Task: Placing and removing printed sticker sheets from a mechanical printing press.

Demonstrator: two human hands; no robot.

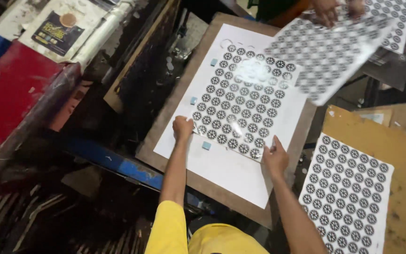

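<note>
We are pressing our left hand [183, 129] on the near left corner of a glossy sheet [240, 101] printed with rows of round black patterns, and our right hand [275, 156] is holding the sheet's near right corner, fingers bent over its edge, though we cannot tell whether they are pinching it or only resting on it. The left fingers are curled together on the corner, and we cannot make out whether they are gripping anything. The sheet is lying flat on a white backing [222, 171], which is resting on a brown board [198, 181]; it is sitting toward the far half of the backing, between small blue tabs [206, 145] along its left edge, so it is looking placed against its stops but, with both hands on it, we judge it not yet settled and released. A like sheet [346, 193] is lying on a cardboard top [402, 155] at the right edge of the view, well apart from ours. At the far right corner another person's hands [327, 10] are lifting a further printed sheet [327, 51] that is overlapping the far corner of the board; those hands are cut off by the top of the view. Glare is washing out part of our sheet's far side, the area left of the board is dark, and our right arm is hiding the board's near right edge.
</note>
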